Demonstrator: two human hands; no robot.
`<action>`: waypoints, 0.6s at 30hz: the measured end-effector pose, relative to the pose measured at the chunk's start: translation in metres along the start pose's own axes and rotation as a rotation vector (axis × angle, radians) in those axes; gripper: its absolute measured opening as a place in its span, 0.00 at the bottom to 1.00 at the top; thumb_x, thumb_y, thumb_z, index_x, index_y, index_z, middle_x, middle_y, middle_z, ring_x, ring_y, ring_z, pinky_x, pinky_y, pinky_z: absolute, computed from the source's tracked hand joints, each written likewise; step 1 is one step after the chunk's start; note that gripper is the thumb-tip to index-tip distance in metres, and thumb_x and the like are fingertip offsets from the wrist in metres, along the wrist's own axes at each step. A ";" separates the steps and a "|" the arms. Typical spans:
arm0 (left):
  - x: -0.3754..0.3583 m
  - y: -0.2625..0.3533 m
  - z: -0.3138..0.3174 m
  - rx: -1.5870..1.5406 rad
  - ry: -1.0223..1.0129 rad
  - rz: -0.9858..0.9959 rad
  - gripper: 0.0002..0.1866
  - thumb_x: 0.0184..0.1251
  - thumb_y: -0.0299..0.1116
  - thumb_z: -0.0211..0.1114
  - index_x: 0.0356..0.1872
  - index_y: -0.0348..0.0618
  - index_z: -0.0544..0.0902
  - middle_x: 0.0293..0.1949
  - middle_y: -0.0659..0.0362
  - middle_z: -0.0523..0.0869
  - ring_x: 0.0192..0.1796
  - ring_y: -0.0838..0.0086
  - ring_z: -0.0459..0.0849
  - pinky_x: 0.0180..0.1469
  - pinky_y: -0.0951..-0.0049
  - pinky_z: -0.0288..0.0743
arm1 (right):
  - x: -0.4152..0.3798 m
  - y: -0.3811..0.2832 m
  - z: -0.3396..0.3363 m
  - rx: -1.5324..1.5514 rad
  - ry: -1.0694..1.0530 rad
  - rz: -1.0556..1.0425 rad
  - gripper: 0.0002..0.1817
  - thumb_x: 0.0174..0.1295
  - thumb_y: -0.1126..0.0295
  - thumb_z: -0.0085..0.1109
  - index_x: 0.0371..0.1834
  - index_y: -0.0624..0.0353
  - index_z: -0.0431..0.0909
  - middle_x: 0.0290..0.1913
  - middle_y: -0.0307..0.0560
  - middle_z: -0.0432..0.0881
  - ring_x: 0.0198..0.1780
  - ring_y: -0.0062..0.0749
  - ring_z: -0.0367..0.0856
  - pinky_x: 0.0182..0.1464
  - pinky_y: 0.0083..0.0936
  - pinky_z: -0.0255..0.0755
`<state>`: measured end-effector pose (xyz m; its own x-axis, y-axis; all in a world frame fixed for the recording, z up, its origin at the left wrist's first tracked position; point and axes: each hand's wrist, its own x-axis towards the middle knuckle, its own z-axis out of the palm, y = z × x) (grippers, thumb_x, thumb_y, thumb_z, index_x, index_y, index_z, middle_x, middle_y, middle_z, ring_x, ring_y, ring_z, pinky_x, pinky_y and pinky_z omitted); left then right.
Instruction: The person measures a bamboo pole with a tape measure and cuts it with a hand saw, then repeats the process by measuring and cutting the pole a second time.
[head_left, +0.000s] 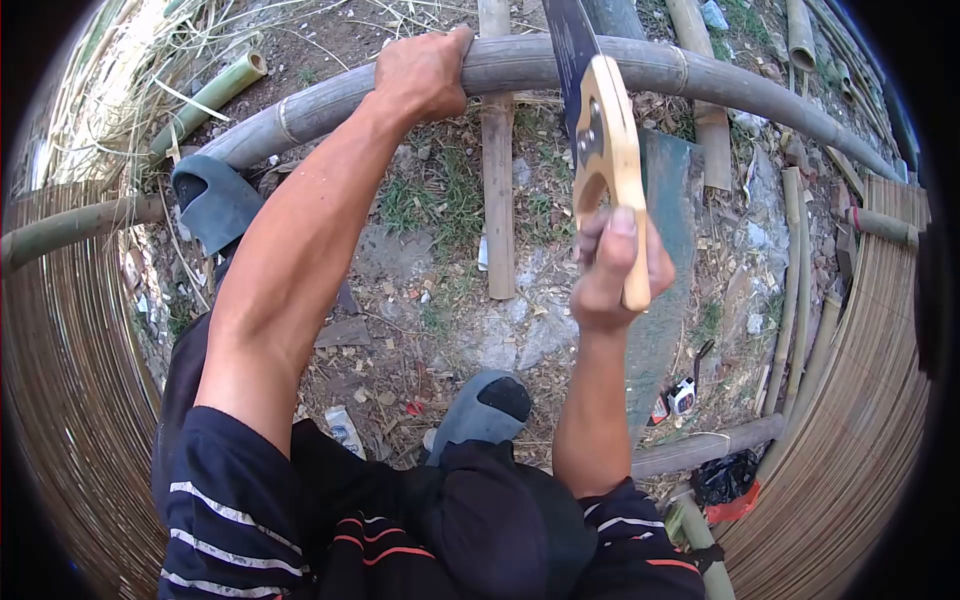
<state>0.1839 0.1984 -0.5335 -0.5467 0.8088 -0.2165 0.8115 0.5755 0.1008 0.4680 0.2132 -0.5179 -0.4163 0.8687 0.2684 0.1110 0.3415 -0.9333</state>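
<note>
A long grey bamboo pole [510, 64] runs across the upper part of the view. My left hand [424, 72] is wrapped over the pole, left of the middle. In my right hand [612, 262] is a hand saw [618, 130], gripped by its pale wooden handle. The dark saw blade [572, 40] points away from me and overlaps the pole, its far end cut off by the top edge of the view. My left foot, in a grey slipper [215, 203], is up close to the pole; the other slipper [485, 410] is on the ground.
A green bamboo piece [215, 105] lies upper left among pale shavings. Slatted bamboo panels [850, 400] stand at both sides. On the ground to the right lie a tape measure [682, 397], a green board [668, 190] and a black plastic bag [725, 478]. A split bamboo strip [498, 200] extends below the pole.
</note>
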 end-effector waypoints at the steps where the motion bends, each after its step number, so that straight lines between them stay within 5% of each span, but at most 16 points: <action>1: -0.003 -0.002 0.000 0.005 -0.004 -0.004 0.34 0.49 0.31 0.77 0.64 0.52 0.81 0.49 0.50 0.92 0.52 0.52 0.93 0.54 0.51 0.87 | 0.030 -0.013 0.019 0.118 0.022 0.077 0.20 0.78 0.63 0.55 0.26 0.63 0.74 0.17 0.41 0.69 0.18 0.25 0.64 0.23 0.31 0.58; 4: -0.005 -0.008 -0.006 -0.011 -0.005 0.055 0.35 0.49 0.32 0.76 0.64 0.53 0.81 0.49 0.50 0.93 0.52 0.52 0.93 0.54 0.50 0.87 | -0.017 -0.018 -0.018 0.024 -0.043 0.079 0.19 0.75 0.63 0.55 0.27 0.65 0.75 0.18 0.39 0.72 0.19 0.25 0.72 0.23 0.30 0.63; 5: -0.001 -0.010 -0.013 -0.028 -0.036 0.045 0.35 0.48 0.32 0.76 0.64 0.53 0.81 0.49 0.50 0.93 0.52 0.52 0.93 0.55 0.50 0.87 | -0.055 -0.029 -0.041 0.053 0.001 0.151 0.20 0.70 0.60 0.54 0.27 0.68 0.77 0.19 0.43 0.76 0.21 0.28 0.77 0.27 0.30 0.73; 6: 0.001 -0.008 -0.011 -0.052 -0.081 0.039 0.35 0.48 0.32 0.76 0.65 0.53 0.81 0.49 0.50 0.93 0.52 0.52 0.93 0.55 0.50 0.87 | -0.105 -0.019 -0.072 0.109 -0.002 0.182 0.28 0.71 0.48 0.54 0.30 0.69 0.75 0.21 0.49 0.74 0.19 0.28 0.70 0.22 0.24 0.64; 8: 0.005 -0.007 -0.005 -0.022 -0.049 0.024 0.36 0.48 0.32 0.76 0.65 0.53 0.81 0.49 0.51 0.93 0.52 0.52 0.93 0.56 0.51 0.87 | -0.127 -0.021 -0.087 0.149 -0.006 0.126 0.29 0.70 0.48 0.54 0.29 0.69 0.74 0.20 0.51 0.73 0.18 0.29 0.69 0.20 0.26 0.63; 10: 0.004 -0.005 -0.001 0.009 -0.026 0.014 0.36 0.48 0.33 0.77 0.65 0.52 0.82 0.49 0.51 0.93 0.52 0.54 0.93 0.56 0.53 0.87 | -0.115 -0.038 -0.079 0.070 -0.013 0.205 0.29 0.70 0.47 0.55 0.29 0.69 0.75 0.20 0.49 0.73 0.19 0.29 0.69 0.22 0.26 0.64; 12: 0.004 -0.003 0.000 -0.003 -0.031 0.009 0.36 0.47 0.33 0.77 0.65 0.52 0.81 0.49 0.52 0.93 0.52 0.54 0.93 0.56 0.53 0.87 | -0.035 -0.021 -0.025 0.078 0.023 0.144 0.22 0.74 0.59 0.54 0.25 0.65 0.77 0.18 0.42 0.75 0.19 0.24 0.74 0.26 0.26 0.68; 14: 0.001 -0.005 -0.005 -0.022 -0.038 -0.006 0.38 0.47 0.34 0.78 0.66 0.54 0.81 0.49 0.52 0.93 0.52 0.54 0.93 0.57 0.53 0.87 | 0.031 -0.021 0.008 0.126 -0.018 0.102 0.20 0.78 0.63 0.56 0.28 0.64 0.76 0.18 0.39 0.73 0.19 0.22 0.71 0.23 0.28 0.61; 17: 0.004 -0.010 -0.004 -0.013 -0.059 0.017 0.39 0.45 0.34 0.79 0.67 0.55 0.82 0.48 0.52 0.93 0.52 0.54 0.93 0.56 0.54 0.87 | -0.005 -0.016 -0.015 0.016 -0.067 0.055 0.19 0.78 0.63 0.56 0.29 0.64 0.77 0.19 0.39 0.72 0.19 0.25 0.71 0.24 0.29 0.64; 18: -0.001 -0.007 -0.015 -0.055 -0.038 0.051 0.27 0.49 0.29 0.72 0.56 0.46 0.82 0.44 0.48 0.93 0.48 0.53 0.94 0.50 0.53 0.88 | -0.043 -0.028 -0.035 0.024 -0.010 0.149 0.22 0.75 0.57 0.54 0.29 0.66 0.78 0.19 0.41 0.75 0.20 0.26 0.74 0.25 0.29 0.67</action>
<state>0.1763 0.1953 -0.5192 -0.4963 0.8326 -0.2460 0.8247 0.5406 0.1660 0.5147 0.1788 -0.4948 -0.4055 0.9057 0.1238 0.1505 0.1997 -0.9682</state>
